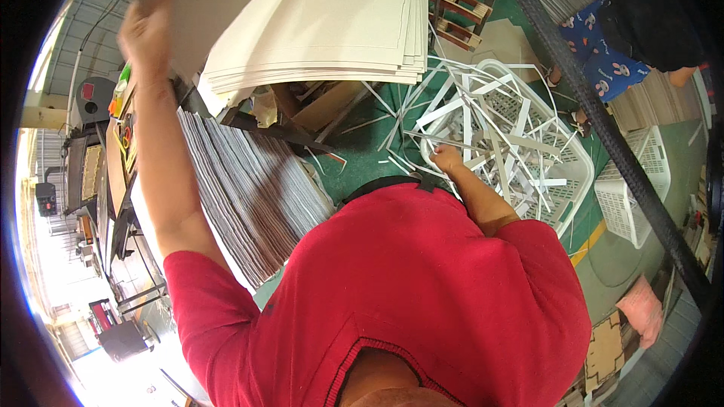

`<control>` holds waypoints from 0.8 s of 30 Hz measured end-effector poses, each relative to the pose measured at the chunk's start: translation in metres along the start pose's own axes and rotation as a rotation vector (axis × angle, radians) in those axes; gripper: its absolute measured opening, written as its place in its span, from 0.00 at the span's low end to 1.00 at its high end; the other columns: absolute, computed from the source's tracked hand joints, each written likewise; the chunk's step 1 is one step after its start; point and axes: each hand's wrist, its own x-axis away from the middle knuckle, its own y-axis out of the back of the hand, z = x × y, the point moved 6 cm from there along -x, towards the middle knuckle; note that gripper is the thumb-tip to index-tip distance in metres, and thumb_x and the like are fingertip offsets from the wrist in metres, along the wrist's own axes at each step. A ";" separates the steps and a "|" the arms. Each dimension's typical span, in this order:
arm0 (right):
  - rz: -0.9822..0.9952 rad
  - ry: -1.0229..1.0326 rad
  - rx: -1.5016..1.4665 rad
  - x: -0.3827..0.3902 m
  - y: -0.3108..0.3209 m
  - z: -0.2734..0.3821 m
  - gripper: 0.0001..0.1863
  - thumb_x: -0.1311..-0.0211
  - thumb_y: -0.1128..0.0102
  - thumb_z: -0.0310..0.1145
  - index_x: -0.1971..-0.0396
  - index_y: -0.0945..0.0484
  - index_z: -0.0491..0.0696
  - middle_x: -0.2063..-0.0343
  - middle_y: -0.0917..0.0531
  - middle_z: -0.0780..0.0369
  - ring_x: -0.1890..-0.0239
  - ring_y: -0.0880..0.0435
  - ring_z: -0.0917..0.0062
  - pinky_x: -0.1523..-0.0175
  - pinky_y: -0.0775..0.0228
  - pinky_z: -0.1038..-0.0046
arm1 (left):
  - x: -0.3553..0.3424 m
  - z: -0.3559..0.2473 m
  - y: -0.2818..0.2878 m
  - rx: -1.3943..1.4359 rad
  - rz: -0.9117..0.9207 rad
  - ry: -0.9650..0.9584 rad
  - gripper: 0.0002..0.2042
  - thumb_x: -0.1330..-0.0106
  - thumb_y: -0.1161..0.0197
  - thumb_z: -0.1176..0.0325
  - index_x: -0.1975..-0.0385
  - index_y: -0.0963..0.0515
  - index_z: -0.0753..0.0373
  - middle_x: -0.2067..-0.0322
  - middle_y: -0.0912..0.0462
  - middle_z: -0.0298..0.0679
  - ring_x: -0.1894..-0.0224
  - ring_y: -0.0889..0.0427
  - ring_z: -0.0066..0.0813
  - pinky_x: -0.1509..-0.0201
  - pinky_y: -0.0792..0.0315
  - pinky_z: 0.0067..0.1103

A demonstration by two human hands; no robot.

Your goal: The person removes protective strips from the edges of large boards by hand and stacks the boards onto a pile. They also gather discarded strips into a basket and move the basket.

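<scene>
My left hand (147, 38) is raised at the upper left, its fingers closed on the edge of a large grey cardboard sheet (207, 0). That sheet is tilted and partly covers a stack of cream board sheets (324, 26). Low beside the white plastic basket (582, 173) is my right hand (446, 158), its fingers closed around a thin white strip (430, 138). Long cut strips (498, 132) fill the basket in a tangle, and several stick out over its left rim. The far ends of the held strip are lost among the others.
A tall stack of grey sheets (241, 188) stands at my left, near a machine (94, 102). Another person (641, 22) is at the upper right, behind a dark slanting bar (596, 105). A second white basket (637, 181) and wooden pallets (464, 7) stand around.
</scene>
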 end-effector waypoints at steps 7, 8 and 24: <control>-0.051 -0.119 -1.157 0.013 0.089 0.070 0.16 0.43 0.46 0.46 0.63 0.29 0.50 0.68 0.22 0.64 0.68 0.22 0.77 0.68 0.32 0.73 | 0.080 -0.051 -0.085 0.001 0.348 -0.520 0.15 0.48 0.41 0.78 0.58 0.25 0.58 0.64 0.21 0.44 0.61 0.21 0.37 0.58 0.28 0.23; -0.036 -0.056 -1.299 0.020 0.109 0.080 0.17 0.42 0.49 0.48 0.63 0.30 0.49 0.66 0.22 0.63 0.68 0.22 0.76 0.66 0.32 0.71 | 0.091 -0.038 -0.094 0.039 0.406 -0.653 0.22 0.54 0.43 0.84 0.57 0.25 0.57 0.61 0.22 0.43 0.59 0.22 0.39 0.57 0.27 0.25; 0.099 0.262 -1.337 0.095 0.168 0.161 0.27 0.49 0.45 0.28 0.48 0.38 0.40 0.55 0.27 0.56 0.52 0.28 0.68 0.46 0.37 0.67 | 0.300 0.064 -0.026 0.440 -0.017 0.639 0.02 0.44 0.42 0.76 0.72 0.26 0.66 0.64 0.23 0.43 0.64 0.23 0.30 0.59 0.30 0.19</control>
